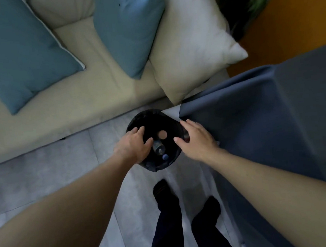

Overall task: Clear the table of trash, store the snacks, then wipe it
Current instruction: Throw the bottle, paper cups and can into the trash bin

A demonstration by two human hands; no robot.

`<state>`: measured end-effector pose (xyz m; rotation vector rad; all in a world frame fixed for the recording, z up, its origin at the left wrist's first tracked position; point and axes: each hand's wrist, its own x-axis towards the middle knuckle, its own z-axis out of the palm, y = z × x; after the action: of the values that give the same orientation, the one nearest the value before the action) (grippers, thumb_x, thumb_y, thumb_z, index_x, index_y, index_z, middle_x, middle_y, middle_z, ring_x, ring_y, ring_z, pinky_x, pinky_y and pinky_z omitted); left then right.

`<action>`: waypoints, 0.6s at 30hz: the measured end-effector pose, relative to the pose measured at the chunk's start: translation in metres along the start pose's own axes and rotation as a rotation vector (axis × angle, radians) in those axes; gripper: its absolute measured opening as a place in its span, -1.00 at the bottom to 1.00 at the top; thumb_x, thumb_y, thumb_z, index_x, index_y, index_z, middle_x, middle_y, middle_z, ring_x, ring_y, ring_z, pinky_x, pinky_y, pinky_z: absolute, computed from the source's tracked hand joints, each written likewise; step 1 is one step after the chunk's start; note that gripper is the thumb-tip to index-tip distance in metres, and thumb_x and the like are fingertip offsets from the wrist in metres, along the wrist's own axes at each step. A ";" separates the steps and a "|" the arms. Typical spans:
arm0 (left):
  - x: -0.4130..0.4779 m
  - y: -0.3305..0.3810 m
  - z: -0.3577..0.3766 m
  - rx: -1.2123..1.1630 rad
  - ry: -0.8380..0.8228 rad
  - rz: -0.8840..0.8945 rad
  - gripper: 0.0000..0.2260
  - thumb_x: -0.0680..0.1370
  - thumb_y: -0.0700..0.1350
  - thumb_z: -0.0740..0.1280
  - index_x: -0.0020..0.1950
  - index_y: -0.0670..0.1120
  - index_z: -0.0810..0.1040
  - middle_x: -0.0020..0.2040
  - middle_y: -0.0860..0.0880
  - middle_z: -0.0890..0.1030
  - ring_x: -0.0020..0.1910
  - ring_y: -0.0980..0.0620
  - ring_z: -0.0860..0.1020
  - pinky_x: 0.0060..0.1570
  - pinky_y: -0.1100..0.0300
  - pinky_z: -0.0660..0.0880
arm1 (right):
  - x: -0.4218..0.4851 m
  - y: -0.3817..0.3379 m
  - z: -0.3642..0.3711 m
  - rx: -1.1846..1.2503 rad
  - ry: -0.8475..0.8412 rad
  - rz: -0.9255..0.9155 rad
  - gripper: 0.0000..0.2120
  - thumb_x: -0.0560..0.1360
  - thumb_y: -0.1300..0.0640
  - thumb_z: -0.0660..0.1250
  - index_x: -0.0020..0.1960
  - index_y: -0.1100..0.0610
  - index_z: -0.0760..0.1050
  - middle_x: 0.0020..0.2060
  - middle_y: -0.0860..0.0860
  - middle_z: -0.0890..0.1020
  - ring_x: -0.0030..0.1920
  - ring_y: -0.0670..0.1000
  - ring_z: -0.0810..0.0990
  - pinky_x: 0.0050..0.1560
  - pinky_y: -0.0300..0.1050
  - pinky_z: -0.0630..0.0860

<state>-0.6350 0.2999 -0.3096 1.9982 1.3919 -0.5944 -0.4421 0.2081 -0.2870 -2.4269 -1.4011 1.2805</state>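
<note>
Person standing over a black bin point(154, 168) on the grey floor point(44, 173), wedged between a cream sofa point(82, 108) and the counter point(265, 104), which is draped in blue-grey cloth. Both hands empty. Left hand point(133, 145) sits over the bin's left rim, fingers loosely spread. Right hand point(196, 140) is at the right rim, fingers straight and apart; contact with the rim unclear. Inside the bin: a clear plastic bottle point(159, 149) with a blue cap, lying beside a round tan disc point(162, 134). Blue and white pillows on the sofa.
</note>
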 end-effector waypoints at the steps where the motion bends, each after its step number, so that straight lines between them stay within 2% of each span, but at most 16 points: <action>1: -0.007 0.004 -0.008 0.018 0.011 0.008 -0.40 0.63 0.21 0.10 0.61 -0.02 0.12 0.58 -0.09 0.23 0.53 -0.14 0.25 0.46 -0.07 0.28 | -0.005 -0.003 -0.008 -0.018 0.000 -0.010 -0.33 0.58 -0.20 0.22 0.60 -0.02 0.13 0.59 -0.03 0.13 0.58 0.05 0.06 0.53 0.06 0.14; 8: -0.070 0.039 -0.077 0.111 0.118 0.048 -0.41 0.64 0.24 0.01 0.62 0.02 0.08 0.63 -0.07 0.10 0.59 -0.08 0.08 0.53 -0.08 0.08 | -0.055 -0.040 -0.073 -0.111 0.078 -0.112 -0.32 0.60 -0.26 0.13 0.61 -0.02 0.07 0.61 -0.01 0.08 0.59 0.09 0.01 0.52 0.10 0.07; 18: -0.165 0.110 -0.171 0.174 0.295 0.094 -0.41 0.64 0.25 0.00 0.62 0.05 0.07 0.63 -0.07 0.10 0.59 -0.10 0.10 0.52 -0.11 0.09 | -0.148 -0.068 -0.180 -0.155 0.235 -0.206 -0.33 0.61 -0.30 0.03 0.61 0.00 0.08 0.61 0.00 0.09 0.59 0.10 0.00 0.54 0.12 0.01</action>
<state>-0.5861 0.2857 -0.0528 2.3522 1.4455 -0.4018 -0.4021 0.1975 -0.0484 -2.3534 -1.6806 0.8413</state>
